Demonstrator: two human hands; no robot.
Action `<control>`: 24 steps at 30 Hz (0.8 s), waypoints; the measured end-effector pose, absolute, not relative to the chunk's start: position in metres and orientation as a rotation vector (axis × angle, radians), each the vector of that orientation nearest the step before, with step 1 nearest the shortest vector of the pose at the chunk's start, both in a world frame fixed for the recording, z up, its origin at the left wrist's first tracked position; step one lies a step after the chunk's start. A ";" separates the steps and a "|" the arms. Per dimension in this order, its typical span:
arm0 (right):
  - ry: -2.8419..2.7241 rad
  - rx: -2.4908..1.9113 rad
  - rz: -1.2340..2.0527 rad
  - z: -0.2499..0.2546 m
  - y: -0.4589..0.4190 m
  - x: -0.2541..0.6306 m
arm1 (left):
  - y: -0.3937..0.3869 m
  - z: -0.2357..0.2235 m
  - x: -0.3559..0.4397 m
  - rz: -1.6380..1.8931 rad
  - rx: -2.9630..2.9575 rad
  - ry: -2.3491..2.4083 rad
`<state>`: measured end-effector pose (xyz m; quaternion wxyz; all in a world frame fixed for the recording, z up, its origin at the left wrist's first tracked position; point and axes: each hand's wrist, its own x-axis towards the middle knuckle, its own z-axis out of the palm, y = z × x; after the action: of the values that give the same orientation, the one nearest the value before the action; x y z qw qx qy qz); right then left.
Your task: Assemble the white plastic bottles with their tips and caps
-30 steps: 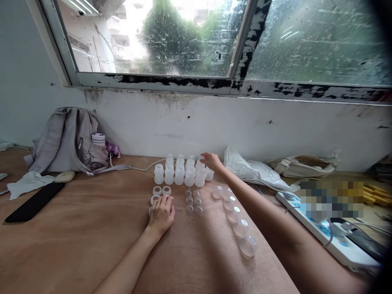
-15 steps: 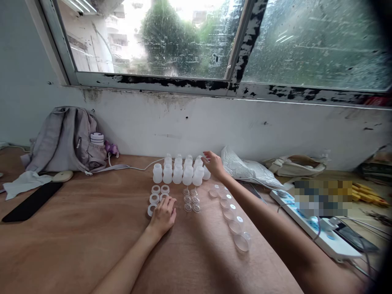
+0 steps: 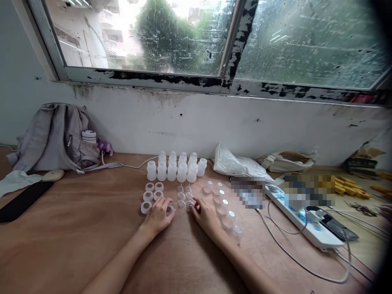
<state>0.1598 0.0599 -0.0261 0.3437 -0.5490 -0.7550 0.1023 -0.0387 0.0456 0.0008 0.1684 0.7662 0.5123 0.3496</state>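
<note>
My left hand (image 3: 159, 214) is curled around a white plastic ring (image 3: 169, 209), which shows between thumb and forefinger just above the table. Other white rings (image 3: 147, 196) lie in two columns beside and partly beneath it. My right hand (image 3: 204, 214) has its thumb and forefinger closed at the edge of a clear round disc (image 3: 190, 203), nearest me in two short columns of such discs (image 3: 181, 196). Behind stand rows of frosted white bottles (image 3: 172, 171). To the right of my right hand run clear shallow caps (image 3: 227, 221) and small white discs (image 3: 231, 214), partly hidden by my forearm.
A grey backpack (image 3: 55, 134) leans at the back left, near a black flat case (image 3: 24, 200). On the right are a silver padded bag (image 3: 235, 163), a white power strip (image 3: 303, 220) with looping cables, and yellow tools (image 3: 352, 188). A wall closes off the back.
My right hand has come back from the bottles at the rear to the clear discs. The rear right bottle it was at now stands free. My left hand stays at the rings; a ring now shows in it.
</note>
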 end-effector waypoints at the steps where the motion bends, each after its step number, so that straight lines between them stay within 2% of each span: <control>1: -1.963 -1.413 0.265 -0.026 0.061 0.160 | 0.045 0.003 -0.036 1.006 2.078 1.404; 9: -1.833 -1.217 0.341 -0.022 0.053 0.164 | 0.031 0.011 -0.010 0.935 1.071 0.902; 15: -1.830 -1.105 0.231 -0.021 0.038 0.157 | 0.029 0.010 -0.008 1.020 0.953 0.878; 24: -1.989 -1.003 0.356 -0.012 0.021 0.144 | 0.028 0.013 -0.009 1.043 0.923 0.859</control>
<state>0.1443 0.0209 -0.0116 0.4284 -0.4016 -0.7967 0.1427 -0.0089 0.0276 0.0126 0.6835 0.4119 0.3831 0.4652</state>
